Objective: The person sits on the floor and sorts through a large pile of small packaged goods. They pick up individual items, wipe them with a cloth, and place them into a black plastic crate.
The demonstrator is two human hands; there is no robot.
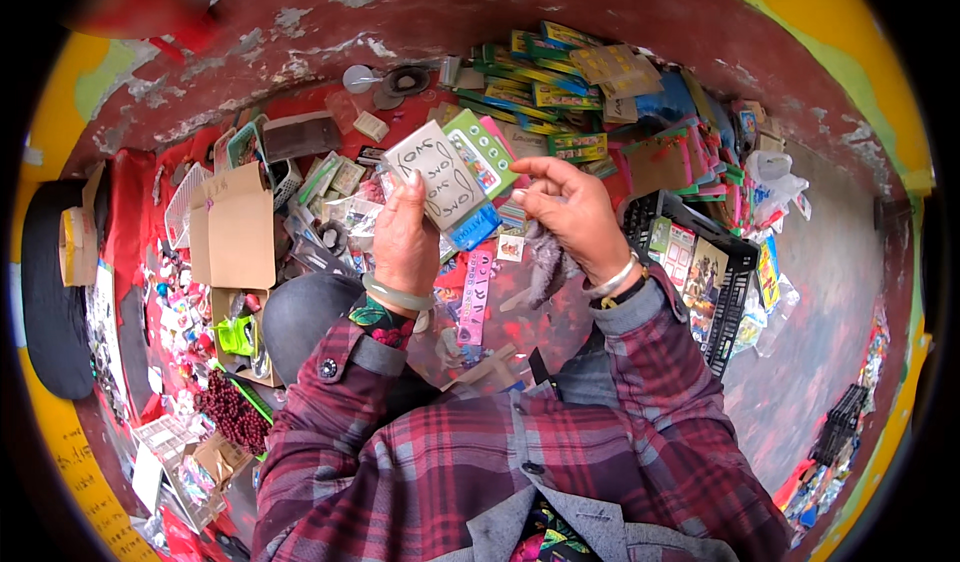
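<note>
My left hand (408, 237) is closed on a small stack of flat booklets, its thumb across the front one. This front booklet (432, 177) is pale grey with black handwriting-style lettering. Fanned out behind it are a green booklet (480, 150) with a picture panel and a blue-edged one (474, 227). My right hand (580, 212) has its index finger and thumb at the green booklet's right edge. A crumpled grey cloth (548, 267) hangs below the right palm, seemingly in the curled lower fingers. Below the stack, a pink printed strip (474, 297) lies near my lap.
Yellow-green flat boxes (545, 87) are piled against the far wall. A black plastic crate (735, 277) with printed cards stands at the right. An open cardboard box (232, 227) and dark red beads (230, 409) are at the left. Plastic bags (775, 184) lie farther right.
</note>
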